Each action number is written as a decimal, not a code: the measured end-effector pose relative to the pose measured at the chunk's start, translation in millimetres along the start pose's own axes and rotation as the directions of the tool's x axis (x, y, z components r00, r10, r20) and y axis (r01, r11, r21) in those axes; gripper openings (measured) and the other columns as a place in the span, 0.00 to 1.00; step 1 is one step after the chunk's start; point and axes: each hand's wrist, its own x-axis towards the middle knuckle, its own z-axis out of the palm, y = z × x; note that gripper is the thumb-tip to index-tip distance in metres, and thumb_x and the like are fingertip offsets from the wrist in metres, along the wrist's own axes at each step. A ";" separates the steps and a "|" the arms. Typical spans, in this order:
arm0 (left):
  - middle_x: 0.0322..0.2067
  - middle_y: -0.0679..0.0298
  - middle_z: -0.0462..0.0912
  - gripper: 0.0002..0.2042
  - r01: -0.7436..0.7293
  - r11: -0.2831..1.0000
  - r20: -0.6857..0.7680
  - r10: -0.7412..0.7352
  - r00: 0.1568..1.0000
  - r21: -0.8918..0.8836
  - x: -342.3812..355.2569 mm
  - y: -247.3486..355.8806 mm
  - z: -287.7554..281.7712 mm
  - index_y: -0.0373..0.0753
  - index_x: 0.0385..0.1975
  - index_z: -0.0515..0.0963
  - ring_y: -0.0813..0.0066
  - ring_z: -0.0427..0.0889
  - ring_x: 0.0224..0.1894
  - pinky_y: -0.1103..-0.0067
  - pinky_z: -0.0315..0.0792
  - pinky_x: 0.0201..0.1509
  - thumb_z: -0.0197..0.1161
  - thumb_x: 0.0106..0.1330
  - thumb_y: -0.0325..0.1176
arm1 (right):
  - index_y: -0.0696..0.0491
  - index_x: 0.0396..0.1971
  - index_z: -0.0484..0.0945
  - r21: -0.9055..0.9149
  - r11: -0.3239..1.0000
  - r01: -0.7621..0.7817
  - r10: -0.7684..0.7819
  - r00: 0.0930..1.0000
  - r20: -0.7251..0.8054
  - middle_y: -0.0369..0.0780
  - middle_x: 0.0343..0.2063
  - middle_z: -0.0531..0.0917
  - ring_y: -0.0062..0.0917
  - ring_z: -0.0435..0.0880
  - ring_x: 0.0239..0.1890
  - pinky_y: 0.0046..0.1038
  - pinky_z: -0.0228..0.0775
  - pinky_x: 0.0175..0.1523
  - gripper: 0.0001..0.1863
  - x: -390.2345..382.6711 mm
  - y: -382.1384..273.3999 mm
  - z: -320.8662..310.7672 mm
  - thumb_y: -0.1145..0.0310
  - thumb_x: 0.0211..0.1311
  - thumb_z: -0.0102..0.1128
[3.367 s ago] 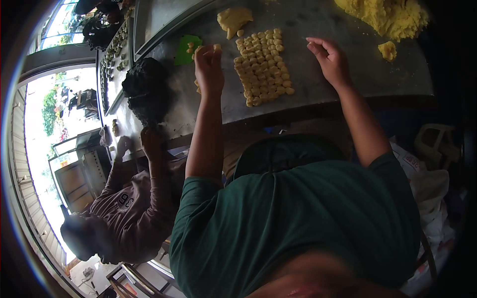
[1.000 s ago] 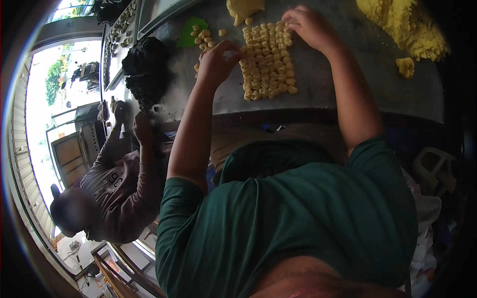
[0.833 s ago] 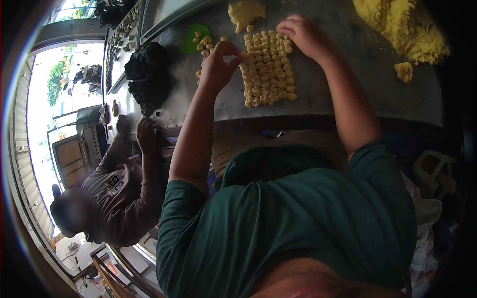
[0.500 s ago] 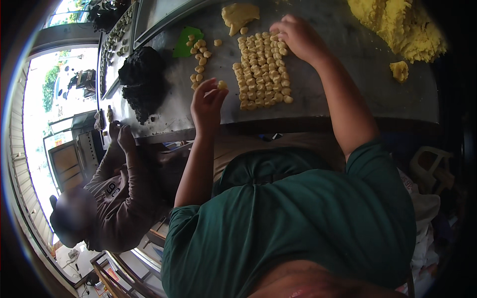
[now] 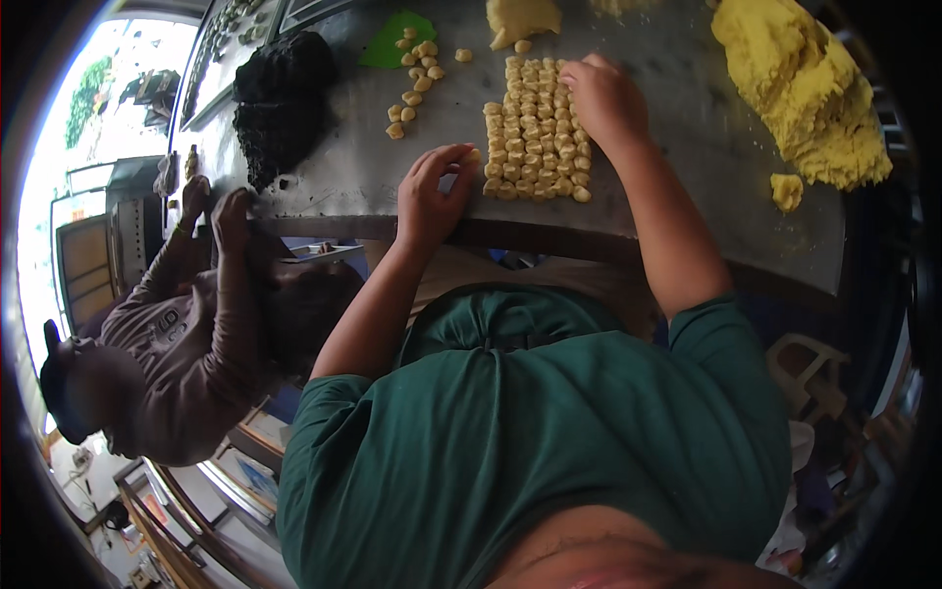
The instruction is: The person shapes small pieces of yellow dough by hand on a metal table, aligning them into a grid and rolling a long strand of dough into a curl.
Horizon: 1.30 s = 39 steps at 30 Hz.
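Observation:
Small pale dough pieces stand in tight rows as a block [image 5: 535,137] on the metal table. My left hand [image 5: 432,196] is just left of the block's near end, closed in a pinch on a small yellowish dough ball [image 5: 473,157]. At the block's far right edge is my right hand [image 5: 606,103], its fingers curled together against the end pieces. Whatever lies between those fingertips is hidden. Loose dough pieces [image 5: 422,84] trail down the table left of the block, beside a green sheet [image 5: 388,44]. A flat lump of pale dough [image 5: 525,20] rests beyond the rows.
A large crumbly yellow mass [image 5: 800,93] lies at the far right, with a small yellow chunk [image 5: 787,192] nearby. A dark, nearly black mass [image 5: 280,103] sits on the left. Another person [image 5: 186,344] works at the table's left end. A plastic chair [image 5: 810,373] stands at right.
My left hand has moved from beside the loose pieces, right toward the block, still pinching the small ball. My right hand has come slightly nearer along the block's right edge. The view has shifted.

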 end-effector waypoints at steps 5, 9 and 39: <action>0.44 0.58 0.89 0.11 -0.126 0.981 0.189 0.097 0.977 0.151 -0.6 -2.4 -6.1 0.40 0.48 0.86 0.63 0.90 0.42 0.72 0.82 0.47 0.67 0.67 0.29 | 0.50 0.42 0.84 0.162 0.987 0.025 -0.018 0.999 -0.048 0.41 0.40 0.85 0.40 0.85 0.45 0.40 0.78 0.50 0.08 4.5 11.7 -12.8 0.67 0.71 0.57; 0.45 0.57 0.89 0.11 -0.083 0.985 0.146 0.061 0.987 0.152 -0.7 -2.6 -4.0 0.40 0.49 0.86 0.63 0.90 0.44 0.72 0.82 0.47 0.67 0.68 0.28 | 0.50 0.45 0.83 0.197 0.979 0.054 -0.063 0.997 0.039 0.43 0.42 0.86 0.41 0.85 0.45 0.39 0.78 0.50 0.08 3.1 14.9 -15.4 0.66 0.69 0.62; 0.46 0.57 0.87 0.10 0.094 0.947 0.032 -0.088 0.996 -0.306 7.8 -5.3 6.6 0.34 0.53 0.82 0.72 0.89 0.44 0.78 0.82 0.45 0.59 0.77 0.28 | 0.55 0.45 0.84 0.242 0.970 0.038 -0.090 0.975 0.205 0.42 0.42 0.87 0.35 0.85 0.46 0.32 0.75 0.52 0.11 8.8 51.3 -51.7 0.66 0.68 0.65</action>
